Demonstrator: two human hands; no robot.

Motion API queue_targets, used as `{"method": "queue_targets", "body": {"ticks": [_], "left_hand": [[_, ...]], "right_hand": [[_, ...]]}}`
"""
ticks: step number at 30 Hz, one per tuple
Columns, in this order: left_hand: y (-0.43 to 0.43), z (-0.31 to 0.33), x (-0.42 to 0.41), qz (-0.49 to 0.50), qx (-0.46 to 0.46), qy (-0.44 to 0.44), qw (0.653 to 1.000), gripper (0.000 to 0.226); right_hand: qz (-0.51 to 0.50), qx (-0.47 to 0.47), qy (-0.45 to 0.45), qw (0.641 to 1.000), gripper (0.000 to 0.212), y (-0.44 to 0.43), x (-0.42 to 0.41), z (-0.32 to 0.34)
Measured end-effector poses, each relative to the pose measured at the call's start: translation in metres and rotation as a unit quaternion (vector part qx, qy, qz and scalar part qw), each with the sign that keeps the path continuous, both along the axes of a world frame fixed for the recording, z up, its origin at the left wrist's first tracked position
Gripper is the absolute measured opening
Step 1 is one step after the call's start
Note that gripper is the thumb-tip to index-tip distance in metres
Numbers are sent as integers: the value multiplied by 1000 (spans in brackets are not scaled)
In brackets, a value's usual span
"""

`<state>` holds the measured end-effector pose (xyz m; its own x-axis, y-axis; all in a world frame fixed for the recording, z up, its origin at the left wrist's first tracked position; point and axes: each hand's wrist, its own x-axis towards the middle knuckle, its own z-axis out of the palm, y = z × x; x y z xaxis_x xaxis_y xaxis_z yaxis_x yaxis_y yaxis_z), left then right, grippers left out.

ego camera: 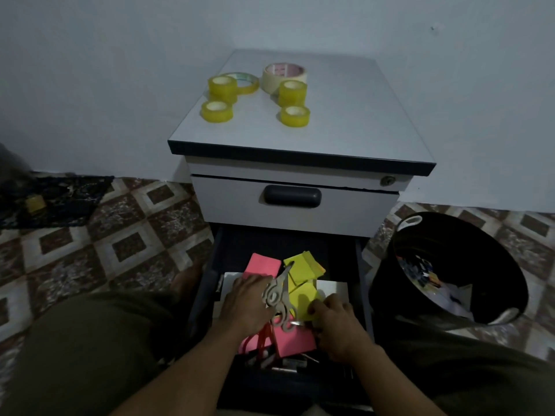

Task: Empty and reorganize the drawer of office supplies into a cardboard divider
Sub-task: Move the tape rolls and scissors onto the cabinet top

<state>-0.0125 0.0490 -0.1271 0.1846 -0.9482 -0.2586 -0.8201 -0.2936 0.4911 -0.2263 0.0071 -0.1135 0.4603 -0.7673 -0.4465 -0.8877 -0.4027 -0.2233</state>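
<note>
Tape rolls (256, 93) on cabinet (345, 115), scissors (279, 298) in drawer (207, 292), bin (447, 265) right.

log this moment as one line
stage: emptying drawer | left hand: at scissors, grip unclear | right hand: on yellow notes, grip unclear | tape rolls: on cabinet top

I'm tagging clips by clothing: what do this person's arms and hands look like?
The left forearm and right forearm are bare, with no sleeves showing. The left hand and right hand wear no gloves. No watch, bracelet or ring is visible in the dim light.
</note>
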Motion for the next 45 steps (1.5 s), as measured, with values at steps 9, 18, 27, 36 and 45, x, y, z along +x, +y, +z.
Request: {"method": "queue_targets", "body": {"ticks": [9, 18, 27, 36, 45], "left_hand": [[-11, -10, 1, -23, 4, -68, 997, 76], [-18, -7, 2, -38, -4, -97, 994, 55], [-3, 27, 17, -16, -59, 20, 998, 46], [32, 117, 14, -26, -176, 58, 982, 57], [20, 232, 5, -20, -310, 73, 948, 47]], "right_hand": [[-3, -14, -35, 999, 50, -1, -2, -9], [17, -46, -24, 999, 24, 1, 0, -6], [-107, -36, -151, 982, 22, -9, 0, 39], [-152, -70, -278, 946, 9, -7, -19, 126], [-187, -146, -387, 891, 6, -19, -30, 244]]}}
